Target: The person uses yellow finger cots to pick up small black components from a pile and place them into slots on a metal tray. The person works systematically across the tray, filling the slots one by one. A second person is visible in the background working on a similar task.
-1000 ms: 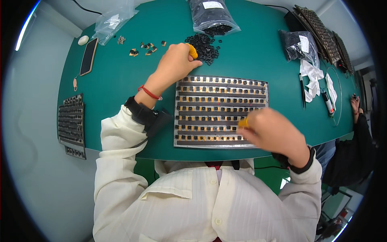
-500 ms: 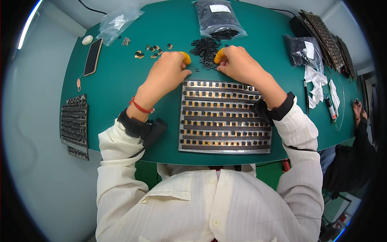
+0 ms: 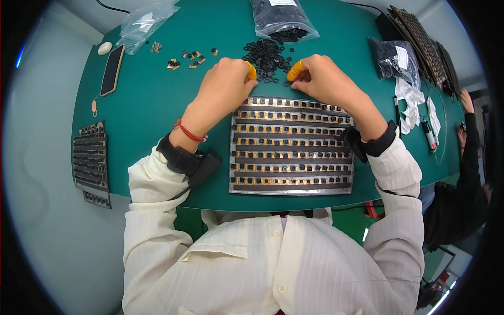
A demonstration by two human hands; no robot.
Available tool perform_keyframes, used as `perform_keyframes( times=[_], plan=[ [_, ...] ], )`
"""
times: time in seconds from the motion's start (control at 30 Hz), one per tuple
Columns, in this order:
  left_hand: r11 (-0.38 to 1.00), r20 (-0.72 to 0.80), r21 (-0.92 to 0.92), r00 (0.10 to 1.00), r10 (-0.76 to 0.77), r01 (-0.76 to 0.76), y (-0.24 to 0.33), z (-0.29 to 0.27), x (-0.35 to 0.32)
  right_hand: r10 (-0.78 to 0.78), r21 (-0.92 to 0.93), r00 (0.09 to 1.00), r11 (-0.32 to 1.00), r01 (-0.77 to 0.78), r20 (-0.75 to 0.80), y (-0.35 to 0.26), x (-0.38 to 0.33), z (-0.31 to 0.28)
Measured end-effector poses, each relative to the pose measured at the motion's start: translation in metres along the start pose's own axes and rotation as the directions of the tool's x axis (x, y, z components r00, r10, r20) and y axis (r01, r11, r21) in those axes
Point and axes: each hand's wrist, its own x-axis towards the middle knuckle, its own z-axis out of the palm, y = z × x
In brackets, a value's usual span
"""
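My left hand (image 3: 227, 83), with a yellow cover on its index finger, is pinched closed at the near left edge of a pile of small black square frames (image 3: 262, 55). Anything between its fingertips is hidden. My right hand (image 3: 326, 80) also wears a yellow finger cover and is closed, thumb against curled fingers, just right of the pile. A loose black frame lies by its tips; what it holds, if anything, cannot be made out. Below both hands lies a metal tray (image 3: 291, 187) with rows of small black camera-like modules on gold-coloured strips.
Loose gold-and-black modules (image 3: 193, 56) lie left of the pile. An opened bag of black parts (image 3: 283, 18) sits behind it. A phone (image 3: 112, 71) and another tray (image 3: 90, 160) are at left. A second bag (image 3: 394, 59), white tissue (image 3: 410, 105) and a person's hand (image 3: 466, 101) are at right.
My left hand has moved right, closer to the pile. My right hand has shifted slightly right and nearer to me. The view has tilted a little, and the other person's arm at right has moved.
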Motion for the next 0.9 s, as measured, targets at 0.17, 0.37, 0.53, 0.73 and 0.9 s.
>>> perform_keyframes(
  times=[0.17, 0.37, 0.53, 0.73, 0.9],
  plan=[
    [0.998, 0.024, 0.059, 1.0, -0.007, 0.006, 0.009, -0.007, 0.0, -0.04, -0.049, 0.999, 0.998, 0.038, -0.031, -0.003, 0.004, 0.013],
    [0.99, 0.091, -0.131, 0.994, 0.063, -0.051, 0.028, -0.027, -0.049, -0.066, -0.115, 0.996, 0.992, 0.058, -0.068, -0.005, 0.006, 0.016],
    [0.951, 0.249, -0.193, 0.926, 0.284, -0.24, 0.055, -0.024, -0.1, -0.225, -0.177, 0.963, 0.964, 0.198, -0.147, -0.011, -0.012, 0.014],
    [0.934, 0.253, -0.17, 0.902, 0.349, -0.314, 0.064, -0.007, -0.132, -0.218, -0.155, 0.97, 0.967, 0.201, -0.104, -0.047, -0.095, -0.007],
    [0.918, 0.199, -0.025, 0.898, 0.393, -0.396, 0.069, 0.002, -0.141, -0.109, -0.047, 0.994, 0.993, 0.108, -0.026, -0.048, -0.17, 0.012]
  ],
)
